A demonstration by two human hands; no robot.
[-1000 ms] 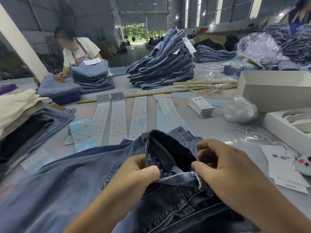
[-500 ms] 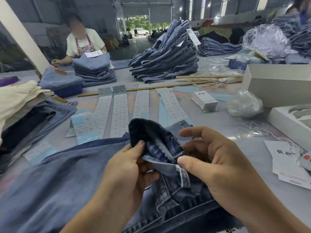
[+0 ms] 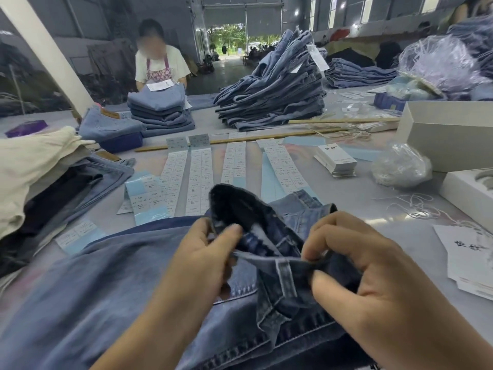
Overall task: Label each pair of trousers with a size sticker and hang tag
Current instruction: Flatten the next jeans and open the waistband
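The table (image 3: pixel 360 209) carries the jeans (image 3: pixel 80 289) along its near edge, waistband raised. The left hand (image 3: pixel 197 263) and right hand (image 3: pixel 373 268), set apart, each pinch the waistband. Sticker strips (image 3: pixel 198 180) lie mid-table; hang tags (image 3: pixel 469 260) lie at the right edge.

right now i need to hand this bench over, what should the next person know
Left hand pinches the open waistband of the jeans; right hand pinches it by the belt loop.
Sticker strips lie on the table beyond the jeans; a stack of hang tags lies to the right, loose strings nearer.
No sticker or tag shows on this pair yet: both are left to do.
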